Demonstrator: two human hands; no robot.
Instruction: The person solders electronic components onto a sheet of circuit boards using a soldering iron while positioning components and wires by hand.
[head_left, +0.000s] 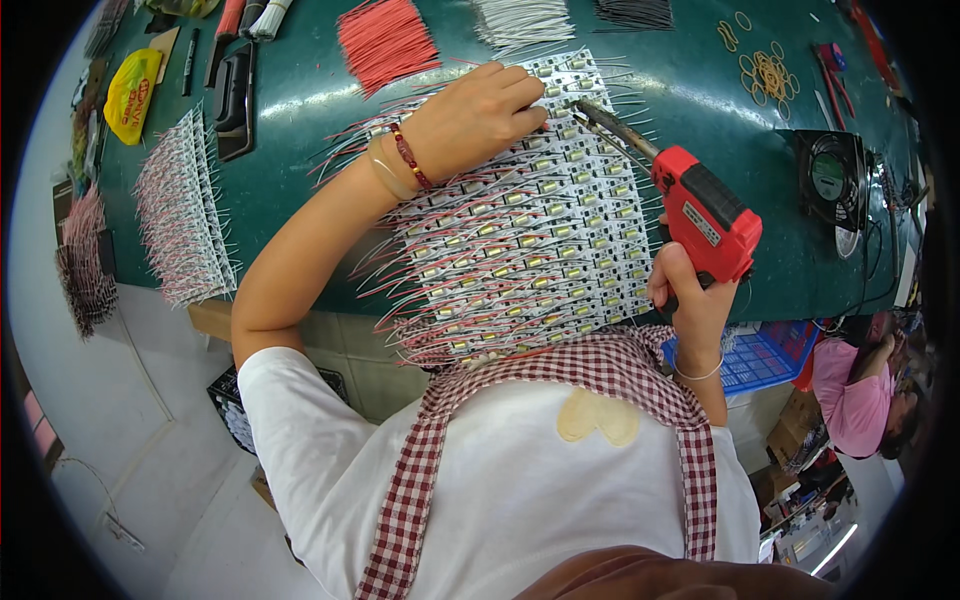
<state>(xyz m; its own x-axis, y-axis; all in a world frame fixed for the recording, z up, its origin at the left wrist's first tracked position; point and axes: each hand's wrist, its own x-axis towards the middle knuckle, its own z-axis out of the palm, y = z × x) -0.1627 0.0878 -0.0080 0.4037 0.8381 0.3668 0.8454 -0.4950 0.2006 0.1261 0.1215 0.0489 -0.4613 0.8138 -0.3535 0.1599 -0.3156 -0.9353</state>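
Note:
A large panel of white circuit boards (615,215) lies on the green table in front of me, with rows of small components and many thin red and white wires (385,290) sticking out to the left. My right hand (695,290) is wrapped round a red and black soldering gun (712,215). Its thin tip reaches to the upper right part of the panel. Close to that tip, my left hand (480,115) rests over the panel's top rows with curled fingers pressed together. Whatever they pinch is hidden from this view.
Bundles of red wires (385,42), white wires (520,22) and black wires (635,12) lie along the far side. Rubber bands (768,75) and a black fan (830,172) are to the right. Another wired panel (185,210) and a yellow bag (132,95) are at left.

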